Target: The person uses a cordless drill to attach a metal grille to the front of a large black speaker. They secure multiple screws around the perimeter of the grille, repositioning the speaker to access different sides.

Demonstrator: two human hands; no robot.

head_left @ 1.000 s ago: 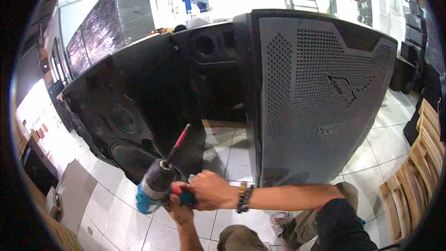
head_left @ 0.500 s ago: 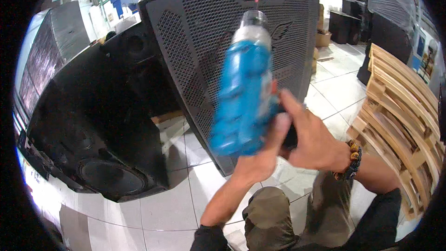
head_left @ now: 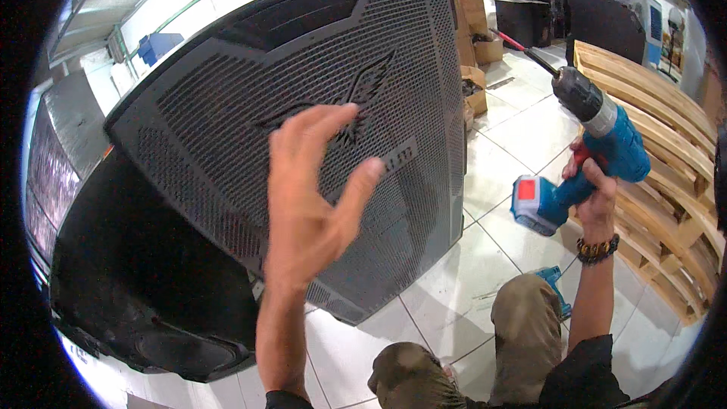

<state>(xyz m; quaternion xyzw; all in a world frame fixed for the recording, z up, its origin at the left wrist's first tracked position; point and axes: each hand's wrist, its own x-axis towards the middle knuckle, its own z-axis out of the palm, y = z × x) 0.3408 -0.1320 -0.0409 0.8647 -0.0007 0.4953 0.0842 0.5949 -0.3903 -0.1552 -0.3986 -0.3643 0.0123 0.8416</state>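
Observation:
My right hand (head_left: 594, 193) grips a blue cordless drill (head_left: 622, 153) by its handle, out to the right in front of the stacked pallets. A long driver bit with a red tip (head_left: 515, 42) sticks out of the black chuck, pointing up and left. My left hand (head_left: 307, 197) is raised with its fingers apart and holds nothing. Behind it stands a large perforated metal speaker grille (head_left: 424, 106) with a dark wing emblem; I cannot tell whether the fingers touch it. To the left is a black speaker cabinet (head_left: 144, 265), partly covered by the grille.
Wooden pallets (head_left: 659, 129) stand on edge at the right. Another blue power tool (head_left: 555, 282) lies on the white tiled floor (head_left: 485, 250) beside my knee. Cardboard boxes (head_left: 473, 79) and black cabinets (head_left: 522, 23) stand farther back.
The drill has gone from in front of the grille to the right, now in my right hand alone. My left hand has come off it and up before the grille. The view has shifted.

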